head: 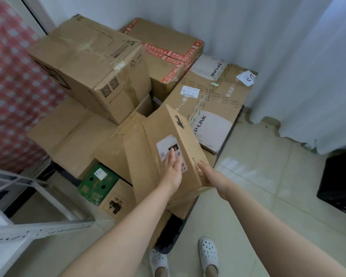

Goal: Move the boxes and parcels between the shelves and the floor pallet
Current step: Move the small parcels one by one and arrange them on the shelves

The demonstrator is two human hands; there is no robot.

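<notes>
Cardboard box tilted, long axis pointing away. Left hand flat on top, right hand flat against side; underside hidden.

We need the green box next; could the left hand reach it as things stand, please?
Probably yes: the green box lies uncovered on its near side. The left hand must leave the tilted box it presses, and a brown box overlaps the green one's far end.

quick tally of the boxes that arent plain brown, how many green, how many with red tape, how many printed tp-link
green box: 1
box with red tape: 1
box printed TP-LINK: 1
total: 3
</notes>
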